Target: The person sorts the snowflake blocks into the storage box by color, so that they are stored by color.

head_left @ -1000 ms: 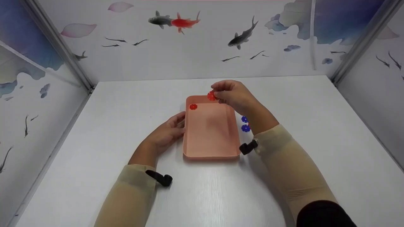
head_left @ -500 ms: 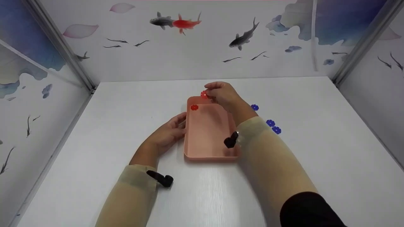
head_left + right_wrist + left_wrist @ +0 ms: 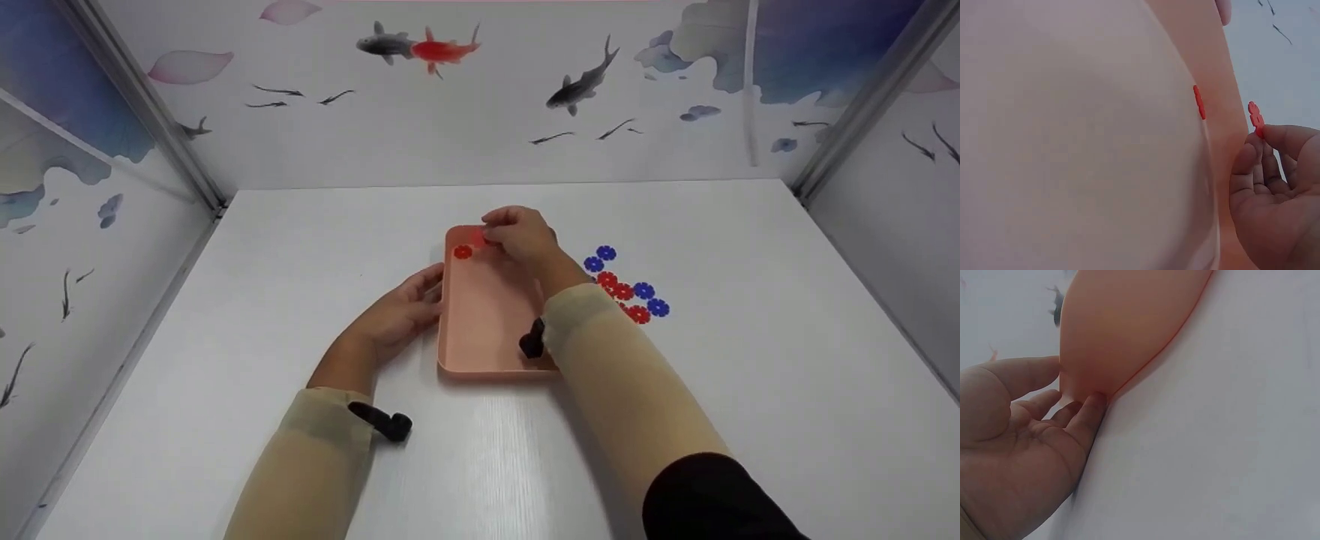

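Disc, red, scalloped: being held by the far wall of a pink tray; whether it is touching that wall, the views are leaving unclear.

Right hand: reaching over the tray's far end from the right, fingers bending, thumb and finger pinching the disc.

Left hand: extending forward on the tray's left side, resting thumb and fingertips against the outer wall without curling round it.

Tray, rectangular, shallow: standing on a white desk, containing a second red disc, which is lying in the far left corner.

Loose discs, red and blue: lying clustered on the desk to the right of the tray, the right sleeve partly covering them.

By view: the head camera alone is showing the loose discs; the right wrist camera is showing the pinched disc nearly edge-on, where the head view is blurring it; the left wrist camera is showing fingertips pressing low on the tray's outer wall.
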{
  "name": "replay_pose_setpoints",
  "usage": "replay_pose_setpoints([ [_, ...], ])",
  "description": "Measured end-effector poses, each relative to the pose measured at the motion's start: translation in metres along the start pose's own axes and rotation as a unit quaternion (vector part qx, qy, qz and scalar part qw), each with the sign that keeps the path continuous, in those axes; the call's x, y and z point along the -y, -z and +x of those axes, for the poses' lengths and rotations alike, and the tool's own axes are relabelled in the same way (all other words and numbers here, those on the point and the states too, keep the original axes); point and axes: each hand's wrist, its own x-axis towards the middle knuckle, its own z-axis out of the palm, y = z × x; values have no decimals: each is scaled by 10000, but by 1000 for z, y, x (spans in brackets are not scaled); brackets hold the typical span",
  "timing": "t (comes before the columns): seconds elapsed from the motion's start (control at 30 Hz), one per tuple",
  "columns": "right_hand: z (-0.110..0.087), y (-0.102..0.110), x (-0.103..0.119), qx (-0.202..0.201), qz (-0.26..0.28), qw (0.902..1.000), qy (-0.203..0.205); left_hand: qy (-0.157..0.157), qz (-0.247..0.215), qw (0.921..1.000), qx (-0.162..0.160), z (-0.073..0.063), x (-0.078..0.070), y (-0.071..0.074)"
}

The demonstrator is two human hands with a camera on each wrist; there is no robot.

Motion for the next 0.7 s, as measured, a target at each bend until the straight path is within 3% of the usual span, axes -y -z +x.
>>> replay_pose_setpoints([
  [0.3, 6, 0, -11, -15, -430, 9990, -140, -41, 78, 9999, 71, 0, 2, 2],
  [0.53, 8, 1, -14, -66, -943, 9954, 168, -66, -113, 9998, 176, 2, 4, 3],
  [0.7, 6, 2, -11, -79, -1015, 9948, 94, -23, -63, 10000, 68, 1, 1, 2],
])
